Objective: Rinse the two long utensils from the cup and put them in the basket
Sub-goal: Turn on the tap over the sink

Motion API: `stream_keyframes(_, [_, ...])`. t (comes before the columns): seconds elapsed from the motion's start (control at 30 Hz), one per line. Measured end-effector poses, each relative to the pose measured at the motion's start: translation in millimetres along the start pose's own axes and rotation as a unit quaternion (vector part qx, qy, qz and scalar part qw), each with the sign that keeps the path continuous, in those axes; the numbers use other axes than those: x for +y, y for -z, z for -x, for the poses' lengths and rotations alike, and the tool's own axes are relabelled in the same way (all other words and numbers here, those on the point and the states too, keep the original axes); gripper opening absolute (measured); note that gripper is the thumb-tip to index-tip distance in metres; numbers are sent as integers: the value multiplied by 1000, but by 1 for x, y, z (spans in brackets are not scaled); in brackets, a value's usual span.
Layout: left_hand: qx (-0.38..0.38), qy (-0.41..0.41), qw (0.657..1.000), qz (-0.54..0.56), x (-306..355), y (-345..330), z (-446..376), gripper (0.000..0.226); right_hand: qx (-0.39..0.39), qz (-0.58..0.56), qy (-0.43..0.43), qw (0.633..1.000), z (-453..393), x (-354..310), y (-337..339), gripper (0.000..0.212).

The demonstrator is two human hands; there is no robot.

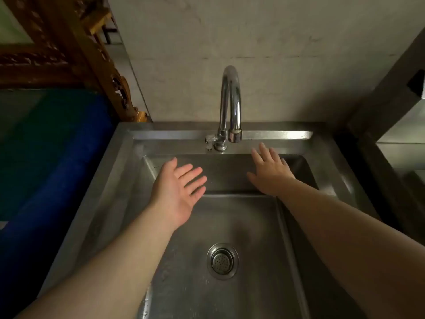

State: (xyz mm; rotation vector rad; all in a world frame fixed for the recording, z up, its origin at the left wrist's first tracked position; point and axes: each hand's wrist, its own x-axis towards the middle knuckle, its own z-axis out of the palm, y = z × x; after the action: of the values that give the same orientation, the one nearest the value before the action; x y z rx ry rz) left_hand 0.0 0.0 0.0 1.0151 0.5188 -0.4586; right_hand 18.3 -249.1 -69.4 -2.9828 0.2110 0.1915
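Neither of the two long utensils is in view, and the same holds for the cup and the basket — their positions cannot be determined from this view. No utensil lies in the sink (232, 226), on its rim, or in either hand.

The left hand (177, 192) is released: palm turned up and inward, fingers spread, holding nothing, raised over the left part of the basin. The right hand (269, 171) is likewise released — palm down, fingers extended, holding nothing, positioned over the rear of the basin just below and to the right of the faucet (231, 107) spout.

No water stream is visible from the spout. The basin carries scattered droplets near the drain (222, 261), so the surface appears wet.

Progress judgement: with both grips empty and no utensil at the sink, this moment is either before the first pickup or after the last placement. The frame alone does not settle which. If before, all steps remain: take each utensil from the cup, rinse it, place it in the basket.
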Motion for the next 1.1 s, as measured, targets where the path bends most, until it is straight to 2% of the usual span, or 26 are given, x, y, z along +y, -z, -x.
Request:
stream_keyframes(0.13, [-50,38,995,81,1,-3,-26,68,-46,41,-18,998,-18,2,-19,87])
stream_keyframes(0.37, [-99,52,975,192,10,-11,-61,86,-32,52,-33,998,-22,3,-39,94])
stream_keyframes(0.73, [-143,41,942,301,17,-24,-76,89,-2,42,-30,999,-22,4,-46,98])
stream_keyframes(1.1, [-145,39,936,318,28,-32,-74,90,4,33,-33,999,-20,1,-46,99])
